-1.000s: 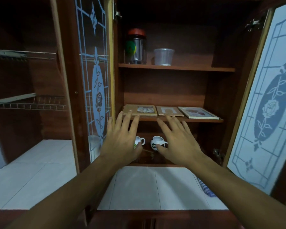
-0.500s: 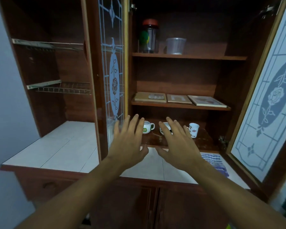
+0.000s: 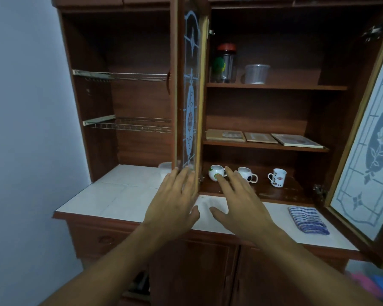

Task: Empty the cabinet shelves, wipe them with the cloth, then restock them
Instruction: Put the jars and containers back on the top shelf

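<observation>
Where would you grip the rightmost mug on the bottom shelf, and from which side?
Probably by its handle, coming from the front left: the rightmost mug stands upright, apart from the other mugs, with its handle sticking out to the left.

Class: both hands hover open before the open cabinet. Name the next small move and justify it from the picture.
Probably the right hand reaches forward and takes the green-marked mug nearest it, to set it on the white countertop. All three shelves hold things, the left hand is empty too, and the cloth lies folded, unused.
</observation>
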Tool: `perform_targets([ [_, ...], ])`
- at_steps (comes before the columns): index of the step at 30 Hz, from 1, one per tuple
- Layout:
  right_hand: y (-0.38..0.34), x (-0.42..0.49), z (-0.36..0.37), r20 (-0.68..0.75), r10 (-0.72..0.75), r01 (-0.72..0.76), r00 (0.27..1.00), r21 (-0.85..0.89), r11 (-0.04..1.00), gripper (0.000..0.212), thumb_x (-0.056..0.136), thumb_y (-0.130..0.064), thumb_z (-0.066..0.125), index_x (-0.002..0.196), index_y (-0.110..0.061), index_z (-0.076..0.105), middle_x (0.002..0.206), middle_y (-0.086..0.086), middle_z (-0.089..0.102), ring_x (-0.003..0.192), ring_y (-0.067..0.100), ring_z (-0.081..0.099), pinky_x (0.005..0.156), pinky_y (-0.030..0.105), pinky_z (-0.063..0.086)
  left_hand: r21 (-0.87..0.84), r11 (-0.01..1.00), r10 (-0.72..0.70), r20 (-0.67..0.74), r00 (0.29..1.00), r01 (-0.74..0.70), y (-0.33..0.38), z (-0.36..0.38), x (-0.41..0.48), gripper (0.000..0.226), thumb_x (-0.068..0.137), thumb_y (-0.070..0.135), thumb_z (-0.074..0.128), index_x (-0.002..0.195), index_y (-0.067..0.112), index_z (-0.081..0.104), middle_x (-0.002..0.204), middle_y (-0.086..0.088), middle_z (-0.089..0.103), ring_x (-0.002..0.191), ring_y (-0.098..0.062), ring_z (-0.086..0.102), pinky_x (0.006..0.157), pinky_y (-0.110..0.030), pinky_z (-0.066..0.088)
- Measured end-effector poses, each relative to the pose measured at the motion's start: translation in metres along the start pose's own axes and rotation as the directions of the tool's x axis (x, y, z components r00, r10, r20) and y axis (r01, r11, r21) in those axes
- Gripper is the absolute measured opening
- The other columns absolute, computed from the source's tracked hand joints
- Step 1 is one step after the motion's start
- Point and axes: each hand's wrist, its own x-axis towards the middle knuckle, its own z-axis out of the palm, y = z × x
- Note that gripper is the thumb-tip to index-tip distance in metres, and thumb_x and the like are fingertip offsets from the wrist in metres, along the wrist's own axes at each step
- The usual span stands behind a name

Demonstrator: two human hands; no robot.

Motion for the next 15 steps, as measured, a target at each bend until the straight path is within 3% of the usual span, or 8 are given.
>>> perform_targets([
  [2,-0.026,-0.003,0.004,0.012,-0.002,0.002,1.000,0.038,0.999,0.083,0.092,-0.050,0.055,0.156,-0.020,0.012,0.164,0.005,0.003,0.151,0.024,-0.001,0.119,0.033,0.002,0.025,1.000,-0.001,-0.034,0.999,0.002,-0.017,-0.012,-0.019,0.072,0.077,0.034,0.073,0.132,-0.003,0.047,0.131,-0.026,0.057,0.122,-0.043,0.054,0.099,-0.058,0.045],
  [5,-0.066,-0.005,0.012,0.039,-0.007,0.004,0.999,0.062,0.998,0.083,0.091,-0.052,0.054,0.156,-0.022,0.012,0.164,0.003,0.001,0.151,0.023,-0.003,0.120,0.036,0.003,0.047,0.997,-0.063,0.051,0.997,0.061,-0.053,-0.026,-0.051,0.068,0.084,0.044,0.047,0.135,-0.001,0.051,0.138,-0.024,0.052,0.127,-0.043,0.051,0.103,-0.058,0.039],
  [8,-0.098,-0.007,0.020,0.052,0.015,-0.019,0.999,0.083,0.996,0.084,0.089,-0.055,0.056,0.155,-0.023,0.015,0.164,0.004,0.004,0.151,0.023,0.001,0.121,0.039,0.006,0.102,0.989,-0.122,0.131,0.984,0.109,-0.079,-0.031,-0.075,0.076,0.082,0.046,0.051,0.145,0.005,0.039,0.151,-0.019,0.039,0.137,-0.040,0.038,0.111,-0.056,0.029],
  [12,-0.127,-0.011,0.027,0.077,0.012,-0.017,0.997,0.075,0.997,0.083,0.091,-0.055,0.053,0.155,-0.024,0.011,0.164,0.003,0.002,0.150,0.023,0.001,0.117,0.033,0.002,0.091,0.984,-0.166,0.158,0.973,0.153,-0.099,-0.035,-0.100,0.080,0.092,0.049,0.046,0.156,0.017,0.010,0.163,-0.007,0.005,0.150,-0.030,0.005,0.117,-0.045,-0.004],
  [15,-0.140,-0.009,0.034,0.095,-0.005,-0.004,0.996,0.090,0.996,0.082,0.092,-0.056,0.051,0.155,-0.024,0.009,0.164,0.002,0.000,0.150,0.023,0.000,0.120,0.037,0.006,0.087,0.979,-0.198,0.146,0.969,0.187,-0.111,-0.039,-0.112,0.082,0.088,0.048,0.052,0.155,0.015,0.017,0.162,-0.009,0.014,0.149,-0.032,0.012,0.115,-0.044,-0.003],
])
